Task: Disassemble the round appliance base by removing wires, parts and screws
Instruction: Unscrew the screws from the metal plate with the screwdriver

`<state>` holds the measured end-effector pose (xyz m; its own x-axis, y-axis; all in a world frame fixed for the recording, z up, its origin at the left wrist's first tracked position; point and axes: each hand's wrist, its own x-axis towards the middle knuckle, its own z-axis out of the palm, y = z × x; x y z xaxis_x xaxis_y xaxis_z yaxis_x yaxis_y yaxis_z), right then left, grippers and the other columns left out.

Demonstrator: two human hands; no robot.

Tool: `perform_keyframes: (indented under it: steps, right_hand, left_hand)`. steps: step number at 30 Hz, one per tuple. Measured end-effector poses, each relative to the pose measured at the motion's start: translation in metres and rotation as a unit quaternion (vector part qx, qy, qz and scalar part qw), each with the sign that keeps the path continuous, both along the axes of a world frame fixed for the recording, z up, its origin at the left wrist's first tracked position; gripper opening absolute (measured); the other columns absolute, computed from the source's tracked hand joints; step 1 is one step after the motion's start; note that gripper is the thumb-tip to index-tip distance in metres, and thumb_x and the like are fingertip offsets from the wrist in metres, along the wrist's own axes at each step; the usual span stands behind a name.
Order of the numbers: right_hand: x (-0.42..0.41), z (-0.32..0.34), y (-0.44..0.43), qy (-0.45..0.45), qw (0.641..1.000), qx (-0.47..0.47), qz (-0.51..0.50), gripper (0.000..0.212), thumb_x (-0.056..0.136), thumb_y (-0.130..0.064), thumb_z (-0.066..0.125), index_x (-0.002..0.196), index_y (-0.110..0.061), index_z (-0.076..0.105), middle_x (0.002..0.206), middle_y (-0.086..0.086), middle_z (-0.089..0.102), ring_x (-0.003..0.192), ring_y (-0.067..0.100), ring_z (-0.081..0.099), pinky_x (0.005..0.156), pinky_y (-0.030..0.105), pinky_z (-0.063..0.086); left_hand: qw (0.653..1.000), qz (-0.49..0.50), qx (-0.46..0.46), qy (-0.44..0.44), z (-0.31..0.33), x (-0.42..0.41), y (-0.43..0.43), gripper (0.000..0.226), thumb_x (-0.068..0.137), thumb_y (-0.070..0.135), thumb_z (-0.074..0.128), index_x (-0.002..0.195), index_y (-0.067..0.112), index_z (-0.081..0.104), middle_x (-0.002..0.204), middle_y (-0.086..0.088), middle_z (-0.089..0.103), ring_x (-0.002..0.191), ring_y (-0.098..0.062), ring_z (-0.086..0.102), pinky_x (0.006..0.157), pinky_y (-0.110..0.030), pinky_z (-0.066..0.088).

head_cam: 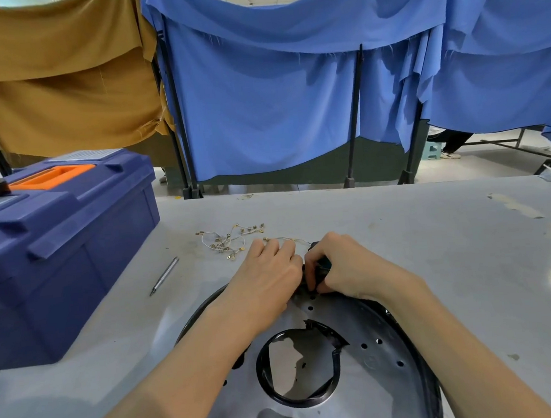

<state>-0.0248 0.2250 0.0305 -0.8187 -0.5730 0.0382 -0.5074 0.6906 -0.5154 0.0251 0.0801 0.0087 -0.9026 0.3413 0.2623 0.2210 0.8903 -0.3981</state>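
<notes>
The round appliance base (pixel 364 361) lay flat on the grey desk (pixel 436 234), close to the person, a silvery disc with a black rim, small holes and a large ringed opening near its middle. At its far edge both hands met over a small dark part (pixel 319 270). The right hand (pixel 342 263) had its grip curled and pinched around that part, while the left hand (pixel 269 269) pressed in beside it, fingers bent together against the same spot; whether the left actually held it I could not tell. Just beyond the hands a tangle of thin pale wires (pixel 230 239) with metal terminals lay loose on the desk. To the left rested a slim metal tool (pixel 165 275), and beyond that a blue toolbox (pixel 57 248) with an orange handle.
</notes>
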Motion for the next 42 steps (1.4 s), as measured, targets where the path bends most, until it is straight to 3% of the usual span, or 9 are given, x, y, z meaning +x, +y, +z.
perform_keyframes:
  steps: [8,12,18,23,28,36,42]
  right_hand:
    - [0.0,-0.001,0.0,-0.002,1.0,0.004,-0.002,0.034,0.071,0.01,0.058,0.06,-0.022,0.066,0.084,0.011,0.068,0.084,0.025,0.063,0.077,0.043,0.057]
    - [-0.001,-0.001,0.001,-0.002,1.0,0.002,-0.002,0.033,0.071,0.009,0.059,0.06,-0.022,0.066,0.084,0.009,0.068,0.083,0.024,0.062,0.077,0.042,0.057]
    - [-0.001,-0.001,0.001,0.0,1.0,0.002,-0.001,0.033,0.072,0.008,0.059,0.061,-0.022,0.066,0.084,0.008,0.068,0.082,0.022,0.063,0.077,0.042,0.057]
    - [-0.001,-0.001,0.001,0.0,1.0,0.003,0.0,0.033,0.072,0.008,0.06,0.061,-0.022,0.067,0.083,0.009,0.067,0.081,0.023,0.063,0.075,0.041,0.058]
    - [-0.002,-0.001,0.001,0.0,1.0,0.004,0.0,0.031,0.072,0.008,0.061,0.062,-0.021,0.068,0.081,0.009,0.067,0.08,0.024,0.063,0.075,0.04,0.058]
    - [-0.002,0.0,0.002,-0.008,1.0,0.003,0.004,0.032,0.071,0.008,0.061,0.062,-0.022,0.067,0.081,0.01,0.068,0.079,0.022,0.063,0.075,0.039,0.058]
    - [-0.005,0.0,0.003,-0.015,1.0,0.002,0.014,0.024,0.071,0.004,0.068,0.067,-0.019,0.07,0.081,0.007,0.067,0.079,0.02,0.061,0.069,0.029,0.052]
  left_hand:
    - [1.0,-0.006,-0.006,0.015,0.0,0.001,0.0,0.029,0.089,-0.001,0.044,0.115,0.011,0.045,0.114,-0.009,0.042,0.102,-0.026,0.039,0.082,-0.034,0.022]
    - [1.0,-0.004,0.0,0.012,0.0,0.001,-0.001,0.025,0.092,0.005,0.046,0.116,0.011,0.045,0.116,-0.007,0.042,0.104,-0.025,0.04,0.089,-0.035,0.026]
    - [1.0,-0.007,0.012,0.028,0.002,0.001,-0.003,0.025,0.089,0.003,0.046,0.112,0.013,0.045,0.112,-0.005,0.04,0.091,-0.021,0.029,0.085,-0.034,0.025]
    - [0.999,0.0,0.019,0.04,0.002,0.001,-0.005,0.022,0.091,0.004,0.045,0.11,0.015,0.045,0.113,-0.004,0.041,0.102,-0.025,0.04,0.095,-0.036,0.032]
    - [0.998,0.009,0.034,0.048,0.003,0.0,-0.005,0.024,0.091,0.002,0.045,0.11,0.016,0.046,0.114,-0.003,0.041,0.102,-0.024,0.04,0.089,-0.034,0.03]
    - [0.993,0.018,0.096,0.07,0.006,-0.002,-0.008,0.024,0.086,0.004,0.052,0.106,0.017,0.049,0.112,-0.001,0.042,0.1,-0.022,0.041,0.084,-0.031,0.029]
    - [0.978,0.021,0.187,0.093,0.011,-0.004,-0.018,0.023,0.086,0.005,0.057,0.097,0.022,0.046,0.097,0.007,0.029,0.087,-0.015,0.027,0.075,-0.027,0.016]
